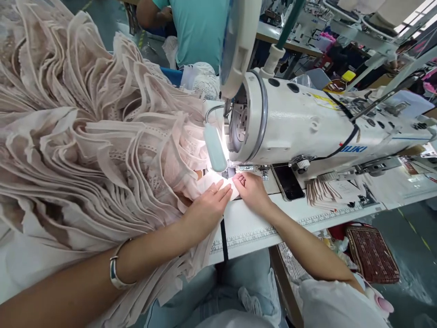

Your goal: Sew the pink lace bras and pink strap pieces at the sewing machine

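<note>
A small pale pink fabric piece (205, 181) lies brightly lit at the needle area of a white sewing machine (287, 120). My left hand (209, 206) rests flat on it with fingers stretched out. My right hand (251, 190) is closed, its curled fingertips pinching the fabric's right edge close to the presser foot. A pale green paddle-shaped part (215, 146) hangs in front of the needle and hides most of it. Left of the machine, a large heap of pale pink lace-trimmed garments (112, 150) reaches the fabric under my left hand.
A phone (288, 181) and a stack of fabric pieces (324, 193) lie right of my right hand. A printed ruler (252, 237) runs along the table's front edge. Beyond the machine sits a person in a turquoise shirt (200, 34). A patterned cushion (372, 253) is at lower right.
</note>
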Action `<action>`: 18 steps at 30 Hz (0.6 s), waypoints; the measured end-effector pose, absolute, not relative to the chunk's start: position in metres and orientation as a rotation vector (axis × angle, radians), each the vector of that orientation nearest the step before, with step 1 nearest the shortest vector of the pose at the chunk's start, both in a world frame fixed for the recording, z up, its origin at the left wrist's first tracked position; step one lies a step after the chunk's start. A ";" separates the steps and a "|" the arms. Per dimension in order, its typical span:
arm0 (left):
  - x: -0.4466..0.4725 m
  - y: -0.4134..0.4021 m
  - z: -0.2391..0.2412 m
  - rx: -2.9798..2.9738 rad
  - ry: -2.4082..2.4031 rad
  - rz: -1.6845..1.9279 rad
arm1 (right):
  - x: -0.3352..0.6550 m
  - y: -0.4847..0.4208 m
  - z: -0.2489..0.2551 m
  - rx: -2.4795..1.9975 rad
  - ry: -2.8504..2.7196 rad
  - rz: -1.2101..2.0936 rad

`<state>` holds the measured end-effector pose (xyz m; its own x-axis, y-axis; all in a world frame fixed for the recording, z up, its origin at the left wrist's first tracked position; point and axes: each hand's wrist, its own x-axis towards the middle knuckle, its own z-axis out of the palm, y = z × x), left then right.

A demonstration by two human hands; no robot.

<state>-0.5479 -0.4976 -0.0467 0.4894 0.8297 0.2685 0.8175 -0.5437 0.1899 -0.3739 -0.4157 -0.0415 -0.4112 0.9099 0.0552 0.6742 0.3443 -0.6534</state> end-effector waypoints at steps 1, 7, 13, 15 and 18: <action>-0.544 -0.500 -0.045 2.746 1.490 0.413 | -0.374 -0.416 -0.041 -1.395 -2.197 0.771; -0.540 -0.501 -0.039 2.858 1.568 0.123 | -0.374 -0.417 -0.041 -1.402 -2.205 0.749; -0.543 -0.500 -0.037 2.822 1.559 0.088 | -0.376 -0.415 -0.044 -1.387 -2.224 0.723; -0.543 -0.499 -0.036 2.833 1.538 0.111 | -0.376 -0.415 -0.045 -1.386 -2.226 0.714; -0.545 -0.497 -0.038 2.888 1.487 0.159 | -0.369 -0.416 -0.045 -1.320 -2.222 0.738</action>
